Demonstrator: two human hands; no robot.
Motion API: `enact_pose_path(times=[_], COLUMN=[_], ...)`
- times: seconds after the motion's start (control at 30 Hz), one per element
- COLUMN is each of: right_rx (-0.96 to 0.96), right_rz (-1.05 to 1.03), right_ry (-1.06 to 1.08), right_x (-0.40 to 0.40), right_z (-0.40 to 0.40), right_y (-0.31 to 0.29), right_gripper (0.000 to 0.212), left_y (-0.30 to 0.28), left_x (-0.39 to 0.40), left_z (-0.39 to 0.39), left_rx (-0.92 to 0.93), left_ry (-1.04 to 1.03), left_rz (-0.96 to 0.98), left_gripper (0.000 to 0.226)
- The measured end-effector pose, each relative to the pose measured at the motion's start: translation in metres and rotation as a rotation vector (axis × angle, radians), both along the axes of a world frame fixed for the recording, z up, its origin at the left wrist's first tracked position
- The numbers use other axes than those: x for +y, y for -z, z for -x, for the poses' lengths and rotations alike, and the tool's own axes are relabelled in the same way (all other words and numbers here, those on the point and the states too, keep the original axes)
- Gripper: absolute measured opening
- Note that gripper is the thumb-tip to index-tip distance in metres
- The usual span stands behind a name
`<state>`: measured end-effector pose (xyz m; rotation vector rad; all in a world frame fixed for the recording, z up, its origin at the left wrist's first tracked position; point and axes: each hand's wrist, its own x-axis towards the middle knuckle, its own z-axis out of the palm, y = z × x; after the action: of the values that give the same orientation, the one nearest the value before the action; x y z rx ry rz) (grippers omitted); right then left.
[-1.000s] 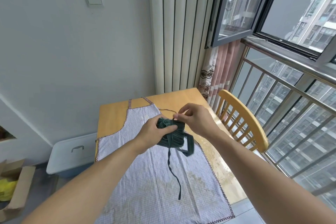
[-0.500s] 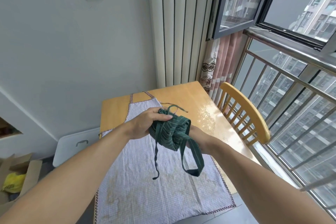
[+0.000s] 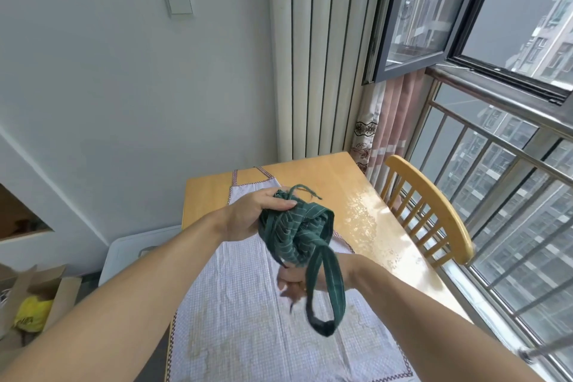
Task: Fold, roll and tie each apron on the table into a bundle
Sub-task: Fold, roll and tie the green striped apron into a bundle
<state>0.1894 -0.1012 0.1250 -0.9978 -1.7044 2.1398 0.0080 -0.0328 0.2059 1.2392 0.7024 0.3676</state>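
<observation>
Below both hands the bench (image 3: 347,177) carries a checked apron (image 3: 248,319) spread flat, while above it the left hand (image 3: 252,215) grips a rolled green apron (image 3: 296,234) and the right hand (image 3: 293,281), beneath, curls around its dangling strap (image 3: 325,298).

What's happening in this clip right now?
A person is bundling a dark green striped apron in the air above a wooden table. The left hand grips the top of the bundle; the right hand is under it, its grip partly hidden. A strap loop hangs loose, so tying isn't finished. A white checked apron lies flat on the table, not yet folded.
</observation>
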Motion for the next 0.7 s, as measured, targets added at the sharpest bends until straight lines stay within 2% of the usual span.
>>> enact_pose_path(times=[0.1,0.27,0.33,0.47,0.57,0.7], right_rx=[0.014,-0.15,-0.222,-0.376,-0.337,-0.168], right_rz=[0.072,0.062,-0.058,-0.424,-0.515,-0.482], right_ry=[0.093,0.175,0.226,0.371,0.458,0.502], right_x=[0.01,0.032,0.038,0.04,0.039,0.04], right_z=[-0.025,-0.048,-0.04,-0.012,0.005,0.023], right_y=[0.0,-0.007,-0.011,-0.004,0.015,0.023], right_gripper=[0.025,0.038,0.037,0.043,0.038,0.027], left_y=[0.006,0.017,0.024,0.044,0.057,0.058], left_x=[0.0,-0.001,-0.001,-0.002,0.0,0.004], left_z=[0.011,0.02,0.024,0.035,0.043,0.054], left_rx=[0.033,0.144,0.179,0.232,0.27,0.284], left_ry=[-0.006,0.052,0.06,0.027,0.041,0.079], left_rz=[0.005,-0.044,-0.082,-0.102,-0.089,-0.047], left_gripper=[0.025,0.024,0.028,0.036,0.045,0.035])
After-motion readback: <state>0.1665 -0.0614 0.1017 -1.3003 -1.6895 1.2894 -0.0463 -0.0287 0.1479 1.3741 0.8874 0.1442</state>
